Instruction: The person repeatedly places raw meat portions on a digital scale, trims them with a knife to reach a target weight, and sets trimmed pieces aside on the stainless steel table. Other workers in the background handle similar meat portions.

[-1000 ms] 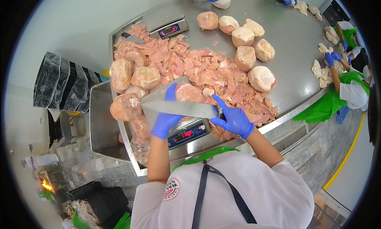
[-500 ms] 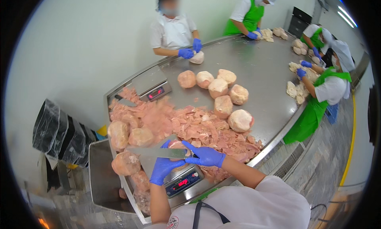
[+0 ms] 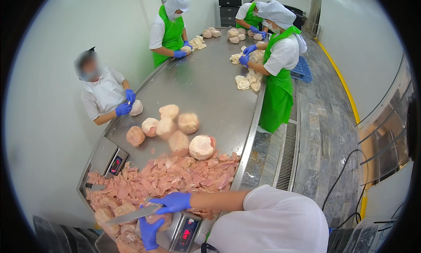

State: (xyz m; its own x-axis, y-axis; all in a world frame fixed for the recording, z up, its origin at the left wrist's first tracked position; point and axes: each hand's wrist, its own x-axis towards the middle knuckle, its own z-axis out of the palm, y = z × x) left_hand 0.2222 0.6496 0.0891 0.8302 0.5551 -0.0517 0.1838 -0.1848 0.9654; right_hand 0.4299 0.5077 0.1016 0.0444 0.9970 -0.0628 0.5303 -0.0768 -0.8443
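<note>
My right hand (image 3: 173, 203), in a blue glove, is closed round the handle of a knife (image 3: 133, 214). Its long blade points left, over a round piece of pale pink meat (image 3: 163, 220). Against the left side of that piece, my left hand (image 3: 150, 233), gloved too, grips it; part of the grip is hidden beneath the blade. Both hands are beside a scale (image 3: 186, 236) with a lit red display. Heaped on the steel table (image 3: 206, 84) just beyond are flat pink meat trimmings (image 3: 175, 174), and several round meat pieces (image 3: 105, 218) crowd to the left.
More meat balls (image 3: 179, 143) sit beyond the trimmings. A second scale (image 3: 115, 163) and another knife (image 3: 95, 187) lie at the table's left edge. Co-workers (image 3: 280, 55) in gloves handle pale pieces along both sides. A floor drain (image 3: 287, 156) runs right of the table.
The view has turned to the right, so the table and co-workers appear farther left. The knife remains in my right hand and the meat piece in my left.
</note>
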